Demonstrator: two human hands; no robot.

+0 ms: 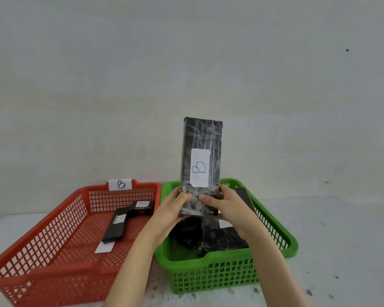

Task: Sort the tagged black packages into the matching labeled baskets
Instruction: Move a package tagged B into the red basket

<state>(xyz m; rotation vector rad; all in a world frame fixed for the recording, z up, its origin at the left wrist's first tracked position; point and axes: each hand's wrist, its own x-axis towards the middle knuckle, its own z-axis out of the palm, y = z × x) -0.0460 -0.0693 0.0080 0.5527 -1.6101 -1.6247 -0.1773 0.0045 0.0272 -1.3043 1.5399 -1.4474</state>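
Holding one tall black package (200, 165) upright with both hands — left hand (174, 210) and right hand (227, 207) each have a tight grip on its bottom. Its white tag (200, 167) says B. It sits above the green basket (231, 271); the red basket (42, 258) — labeled B — lies at nine o'clock on the desk (341, 240).

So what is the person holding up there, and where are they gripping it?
A tall black package tagged B, held upright above the green basket. The left hand and right hand both grip its bottom end, one on each side.
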